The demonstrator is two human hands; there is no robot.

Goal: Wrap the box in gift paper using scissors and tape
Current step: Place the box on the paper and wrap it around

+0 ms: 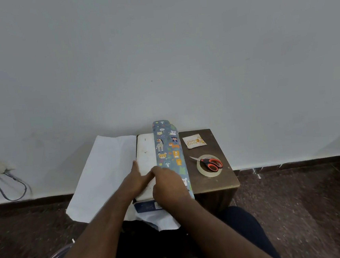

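A white box (145,151) lies on a small dark wooden table (220,178). Gift paper (169,147), blue-grey with cartoon animals, is folded over the box's right part. The paper's plain white underside (105,171) spreads out to the left, past the table's edge. My left hand (135,179) rests flat on the box's near left part with fingers straight. My right hand (167,182) presses the printed paper's edge down onto the box, its fingertips touching my left hand. Red-handled scissors (210,162) lie across a roll of tape (207,173) to the right.
A small birthday card (194,142) lies at the table's back right. A grey wall stands right behind the table. A wall socket with a looping cable (7,184) is at far left. The floor is dark stone; my knees are under the table's near edge.
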